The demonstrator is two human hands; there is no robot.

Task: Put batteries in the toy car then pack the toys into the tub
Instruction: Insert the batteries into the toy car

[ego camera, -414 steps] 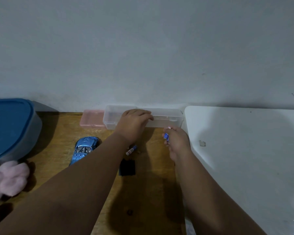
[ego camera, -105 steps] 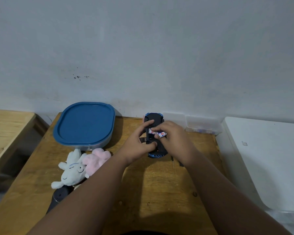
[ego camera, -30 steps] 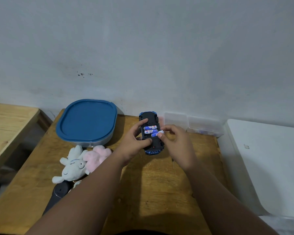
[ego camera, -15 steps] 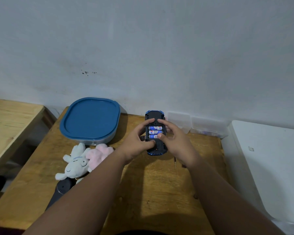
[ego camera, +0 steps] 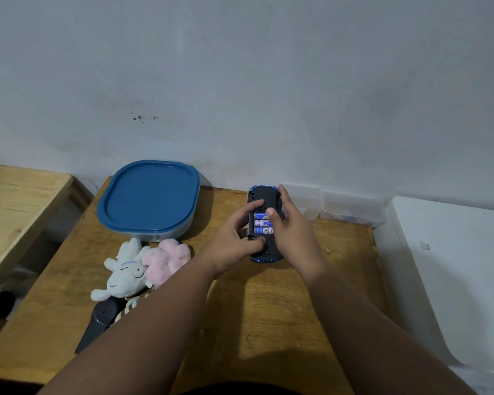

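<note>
Seating batteries (ego camera: 262, 223): three sit in the open bay of the toy car (ego camera: 264, 223), flipped belly-up at the table's (ego camera: 268, 323) back edge. Left hand (ego camera: 233, 238) clamps the car's side; right hand (ego camera: 290, 229) presses one fingertip on them, other fingers loosely spread. Next, probably: fit the cover, which I can't see, then open the lidded tub (ego camera: 149, 199) for the plush toys (ego camera: 143, 266).
</note>
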